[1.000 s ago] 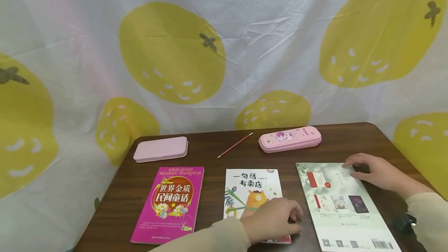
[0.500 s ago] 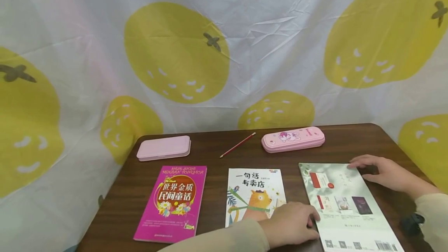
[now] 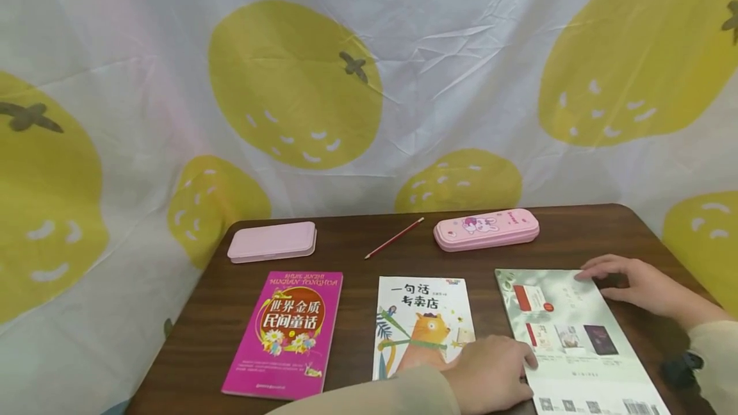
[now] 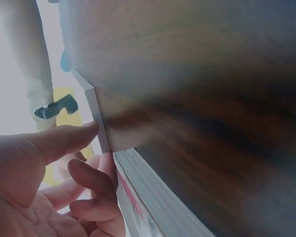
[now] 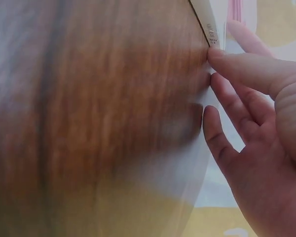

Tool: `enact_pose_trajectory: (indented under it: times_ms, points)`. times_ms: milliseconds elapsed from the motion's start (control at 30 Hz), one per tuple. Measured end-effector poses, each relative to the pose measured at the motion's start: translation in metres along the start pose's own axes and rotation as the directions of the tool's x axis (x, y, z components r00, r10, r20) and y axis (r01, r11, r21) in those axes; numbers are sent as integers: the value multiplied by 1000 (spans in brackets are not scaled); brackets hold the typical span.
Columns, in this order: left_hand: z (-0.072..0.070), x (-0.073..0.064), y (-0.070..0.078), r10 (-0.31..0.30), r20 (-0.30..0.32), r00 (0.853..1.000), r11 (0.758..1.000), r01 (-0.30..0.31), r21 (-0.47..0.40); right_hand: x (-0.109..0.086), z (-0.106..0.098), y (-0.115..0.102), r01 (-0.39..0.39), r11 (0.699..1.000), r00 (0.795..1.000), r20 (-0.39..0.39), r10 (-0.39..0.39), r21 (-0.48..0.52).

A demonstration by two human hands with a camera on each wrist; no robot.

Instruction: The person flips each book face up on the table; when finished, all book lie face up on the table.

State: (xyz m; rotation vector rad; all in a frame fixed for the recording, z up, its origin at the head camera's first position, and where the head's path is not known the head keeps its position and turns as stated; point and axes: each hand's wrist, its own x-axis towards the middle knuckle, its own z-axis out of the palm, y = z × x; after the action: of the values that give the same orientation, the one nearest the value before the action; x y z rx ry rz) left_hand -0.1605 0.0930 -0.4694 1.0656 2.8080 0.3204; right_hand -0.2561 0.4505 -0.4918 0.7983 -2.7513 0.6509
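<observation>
A pale green book (image 3: 576, 344) lies on the table at the right, its printed cover showing several small book pictures. My left hand (image 3: 496, 373) reaches over the white book with a cartoon bear (image 3: 423, 322), its fingertips at the green book's left edge. In the left wrist view the thumb (image 4: 69, 140) touches that edge and the other fingers are bent. My right hand (image 3: 637, 287) touches the green book's upper right corner. The right wrist view has its thumb (image 5: 246, 66) against the spine corner, other fingers loosely extended.
A magenta book (image 3: 285, 335) lies at the left. Behind the books are a plain pink case (image 3: 272, 241), a red pencil (image 3: 394, 238) and a pink rabbit pencil case (image 3: 487, 230). A lemon-print curtain (image 3: 438, 82) hangs behind the brown table (image 3: 352, 245).
My left hand has moved right, from over the white book to the green book's left edge. The right hand stays at the upper corner. The view has shifted slightly.
</observation>
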Motion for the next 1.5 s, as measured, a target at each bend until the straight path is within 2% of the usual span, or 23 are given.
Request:
enact_pose_trajectory:
  times_ms: [200,333,433,567,767,933,1133,1300,1400,1500]
  points:
    - [0,0,0,-1,-5,1000,1000,1,-1,5,-2,0,-31,999,999,-13,31,-18]
    - [1,-6,-1,-5,14,1000,1000,6,-9,0,-1,6,18,1000,1000,-12,-18,-6]
    - [2,-12,-2,-22,18,1000,1000,22,-20,-4,-2,8,24,1000,1000,2,-24,17]
    - [2,-15,-2,-29,16,999,999,29,-32,-6,-5,6,-20,1000,1000,18,19,19]
    - [1,-18,-4,-8,56,998,999,10,-31,-5,-8,2,-100,993,995,33,98,70]
    - [1,-22,-7,23,18,1000,1000,-23,9,-3,-7,-3,-113,990,993,27,111,88]
    - [-1,-25,-5,15,-25,1000,997,-13,71,-4,-6,-7,-157,982,988,28,155,102]
    - [-5,-28,-8,34,-52,998,998,-31,55,-8,-6,-7,-120,979,992,-11,124,162]
    - [-8,-31,-11,43,-85,995,998,-39,52,-9,-7,-8,-93,975,995,-29,101,200]
    - [-12,-34,-14,54,-131,990,996,-44,76,-11,-9,-9,-100,970,994,-31,110,222]
